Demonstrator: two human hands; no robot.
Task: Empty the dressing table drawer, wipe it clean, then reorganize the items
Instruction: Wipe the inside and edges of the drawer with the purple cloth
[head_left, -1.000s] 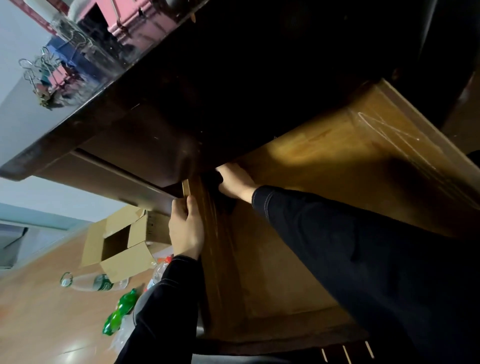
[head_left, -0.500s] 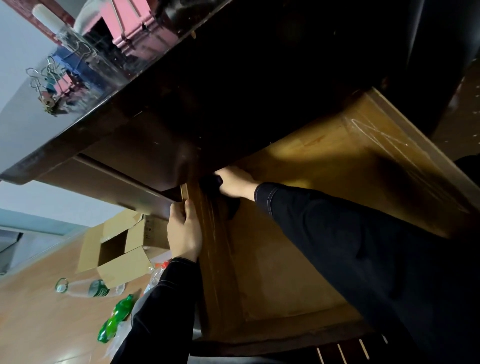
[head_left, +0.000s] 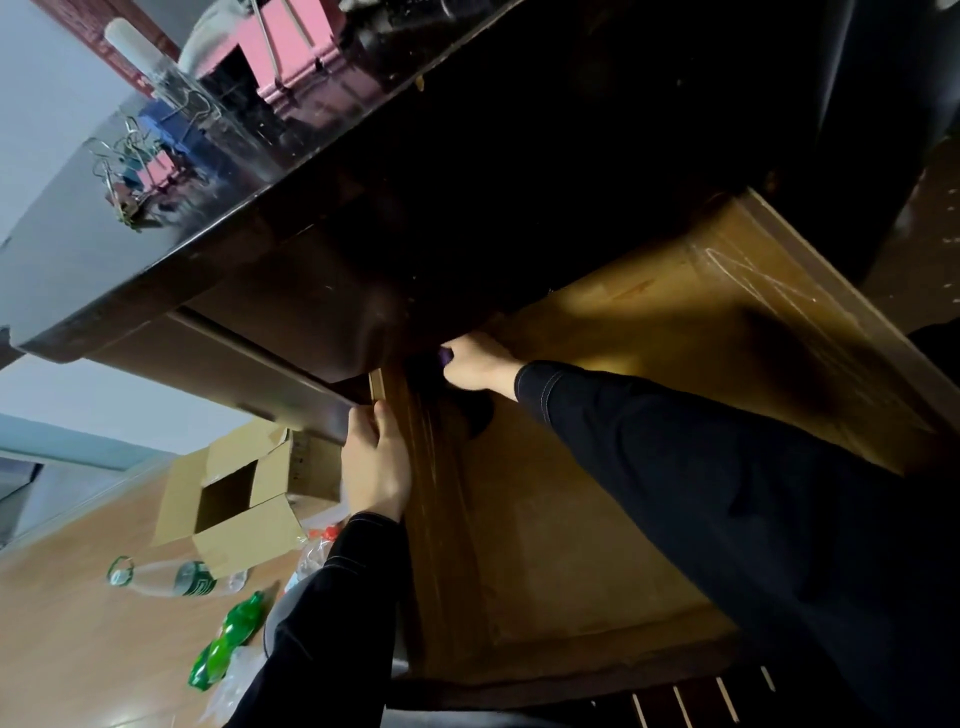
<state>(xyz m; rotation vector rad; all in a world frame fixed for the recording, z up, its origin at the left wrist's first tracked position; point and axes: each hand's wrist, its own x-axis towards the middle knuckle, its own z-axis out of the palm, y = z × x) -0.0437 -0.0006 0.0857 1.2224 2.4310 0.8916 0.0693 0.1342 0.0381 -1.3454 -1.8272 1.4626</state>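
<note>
Grip of left hand (head_left: 376, 467) on drawer (head_left: 571, 545) side wall; right hand (head_left: 475, 364) clutches small purple object (head_left: 445, 356).

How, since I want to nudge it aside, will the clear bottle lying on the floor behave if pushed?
The clear bottle lies on its side on a smooth floor, so it would probably roll. It looks mostly empty, so it is likely light. It may bump the cardboard box beside it.

R hand (head_left: 475, 364) fingertips hidden under tabletop (head_left: 249, 171); poss. gripping purple thing (head_left: 444, 356).
</note>
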